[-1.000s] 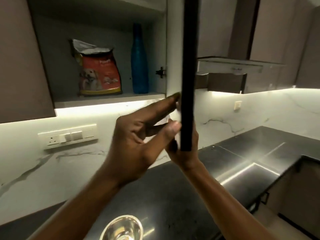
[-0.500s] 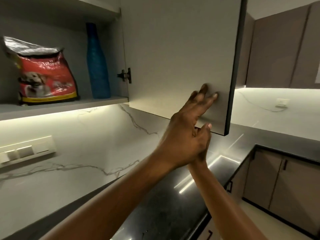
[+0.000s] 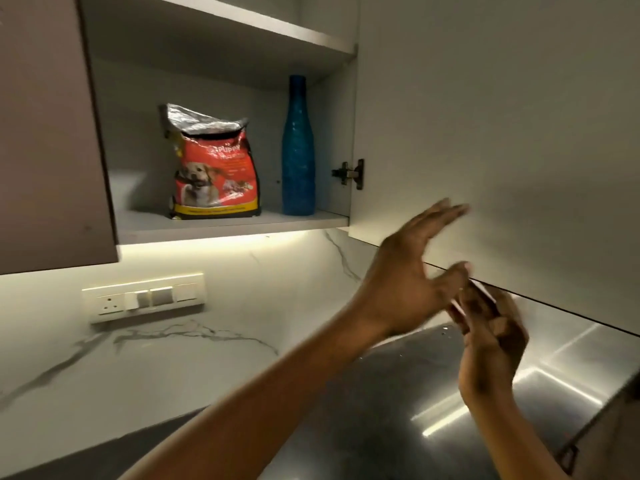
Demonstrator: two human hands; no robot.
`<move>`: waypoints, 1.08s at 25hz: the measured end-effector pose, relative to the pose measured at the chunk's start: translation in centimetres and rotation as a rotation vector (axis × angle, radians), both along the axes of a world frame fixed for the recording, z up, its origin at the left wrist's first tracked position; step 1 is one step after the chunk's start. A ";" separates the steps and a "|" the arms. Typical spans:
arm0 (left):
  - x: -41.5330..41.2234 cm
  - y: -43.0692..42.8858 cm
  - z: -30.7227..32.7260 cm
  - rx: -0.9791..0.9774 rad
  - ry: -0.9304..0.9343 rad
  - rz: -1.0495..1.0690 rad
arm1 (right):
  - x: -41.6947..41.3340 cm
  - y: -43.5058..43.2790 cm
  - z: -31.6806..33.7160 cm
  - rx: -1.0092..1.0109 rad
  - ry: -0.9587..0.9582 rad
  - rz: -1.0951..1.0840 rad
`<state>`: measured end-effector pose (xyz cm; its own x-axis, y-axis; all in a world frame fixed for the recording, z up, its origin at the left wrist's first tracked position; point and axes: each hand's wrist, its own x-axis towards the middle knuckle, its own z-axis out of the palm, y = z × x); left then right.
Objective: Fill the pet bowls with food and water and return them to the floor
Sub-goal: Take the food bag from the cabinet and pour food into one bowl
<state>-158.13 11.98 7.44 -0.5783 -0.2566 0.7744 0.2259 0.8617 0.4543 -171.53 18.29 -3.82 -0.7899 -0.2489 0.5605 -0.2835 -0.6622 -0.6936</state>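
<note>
A red pet food bag (image 3: pixel 213 174) with a dog picture and a crumpled silver top stands on the lower shelf of the open wall cabinet. To its right stands a tall blue bottle (image 3: pixel 298 147). The cabinet door (image 3: pixel 502 133) is swung wide open to the right. My left hand (image 3: pixel 412 282) is in front of the door's lower edge, fingers spread, holding nothing. My right hand (image 3: pixel 491 334) hangs just below that edge, fingers loosely curled, empty. No pet bowl is in view.
A shut brown cabinet door (image 3: pixel 45 133) is at the left. A switch and socket panel (image 3: pixel 145 297) sits on the white marble backsplash. The dark shiny countertop (image 3: pixel 415 410) runs below my arms. An upper shelf (image 3: pixel 263 26) spans the cabinet.
The door has swung fully open. Both hands have come off it and dropped slightly. My view has turned left, bringing the bag and bottle toward the middle.
</note>
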 end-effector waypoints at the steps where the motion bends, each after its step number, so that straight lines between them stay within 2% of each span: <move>1: 1.5 -2.5 0.0 0.046 0.018 0.061 | 0.5 -1.7 -0.7 0.036 -0.003 0.049; 4: 7.2 -9.8 0.4 0.189 0.113 0.299 | 3.2 -7.4 -0.4 0.169 0.105 0.177; 8: 14.8 -17.2 2.3 0.267 0.291 0.564 | 7.6 -14.4 5.5 0.345 0.455 0.242; 11: 18.1 -20.9 4.0 0.233 0.285 0.761 | 10.2 -20.6 11.2 0.406 0.595 0.395; 13: 18.8 -23.2 5.2 0.277 0.251 0.851 | 11.3 -24.7 13.9 0.413 0.665 0.457; 18: 17.3 -25.1 7.8 0.548 0.290 0.757 | 11.6 -33.2 17.6 0.440 0.593 0.509; 22: 16.5 -27.0 8.2 0.748 0.282 0.601 | 10.5 -35.9 18.0 0.522 0.528 0.625; 27: 16.3 -27.8 7.5 0.785 0.196 0.553 | 9.7 -36.8 18.0 0.620 0.529 0.777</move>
